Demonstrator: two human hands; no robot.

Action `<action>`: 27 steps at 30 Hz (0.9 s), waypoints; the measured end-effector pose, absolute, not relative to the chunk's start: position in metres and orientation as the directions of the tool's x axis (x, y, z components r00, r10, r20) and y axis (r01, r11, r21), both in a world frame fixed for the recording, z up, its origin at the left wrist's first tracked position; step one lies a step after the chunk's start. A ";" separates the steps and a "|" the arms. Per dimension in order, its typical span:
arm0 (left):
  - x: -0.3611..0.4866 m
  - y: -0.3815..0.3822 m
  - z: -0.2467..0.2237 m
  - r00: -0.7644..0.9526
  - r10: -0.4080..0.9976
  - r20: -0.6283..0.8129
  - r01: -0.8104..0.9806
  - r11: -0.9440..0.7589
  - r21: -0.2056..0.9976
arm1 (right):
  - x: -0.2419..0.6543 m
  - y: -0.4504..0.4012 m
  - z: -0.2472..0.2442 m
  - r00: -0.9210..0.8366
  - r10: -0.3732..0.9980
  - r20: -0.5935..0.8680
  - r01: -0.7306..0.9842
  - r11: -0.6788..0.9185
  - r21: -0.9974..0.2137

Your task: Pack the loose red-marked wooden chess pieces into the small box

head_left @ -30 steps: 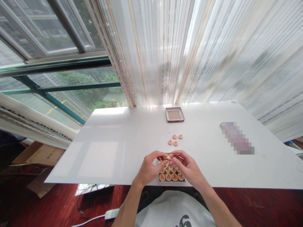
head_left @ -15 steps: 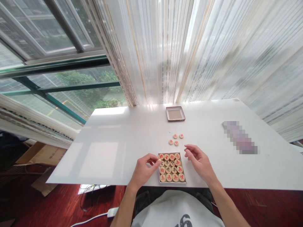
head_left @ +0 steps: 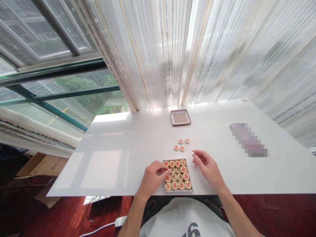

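A shallow square box (head_left: pixel 192 190) near the table's front edge holds rows of round wooden Chinese chess pieces (head_left: pixel 181 185), marked with red or black characters. My left hand (head_left: pixel 155 177) reaches over the box's left side, thumb and fingertips pinched together on a chess piece in the second row from the back; the fingers largely hide it. To the right of the box, my right hand (head_left: pixel 207 168) hovers with fingers loosely curved and apart, nothing visible in them. Several loose red-marked pieces (head_left: pixel 182 148) lie on the table beyond the box.
Farther back on the white table (head_left: pixel 138 148) rests a box lid (head_left: pixel 181 118), its inside facing up. A blurred-out long object (head_left: pixel 249 140) lies to the right. Curtains (head_left: pixel 158 65) hang along the back edge, and a window is at left.
My left hand has brought the chess piece slightly down and inward over the box's second row. My right hand has stayed nearly still, while the view has shifted a little.
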State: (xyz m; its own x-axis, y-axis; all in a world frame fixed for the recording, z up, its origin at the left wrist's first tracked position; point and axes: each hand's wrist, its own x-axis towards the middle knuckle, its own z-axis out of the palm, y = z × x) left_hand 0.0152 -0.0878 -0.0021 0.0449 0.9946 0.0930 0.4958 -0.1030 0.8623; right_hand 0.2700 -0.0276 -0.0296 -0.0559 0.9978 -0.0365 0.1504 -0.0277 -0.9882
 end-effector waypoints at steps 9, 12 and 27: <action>0.013 -0.087 -0.008 0.028 0.991 0.132 0.511 -0.127 0.850 | 0.271 -0.028 -0.027 -0.053 0.998 -0.045 0.140 -0.037 -0.990; 0.012 -0.086 -0.009 -0.001 0.992 0.128 0.488 -0.111 0.865 | 0.270 -0.028 -0.025 -0.054 0.998 -0.042 0.140 -0.034 -0.990; 0.008 -0.045 0.006 0.048 0.966 0.252 0.530 -0.239 0.814 | 0.274 -0.017 -0.019 -0.110 0.993 -0.036 0.205 -0.013 -0.979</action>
State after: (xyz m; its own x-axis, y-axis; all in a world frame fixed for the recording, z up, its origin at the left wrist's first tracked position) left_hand 0.0082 -0.0448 0.0058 0.0480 0.9665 0.2522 0.5296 -0.2387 0.8140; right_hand 0.2742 -0.0166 -0.0185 -0.1105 0.9932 -0.0363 0.2051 -0.0130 -0.9787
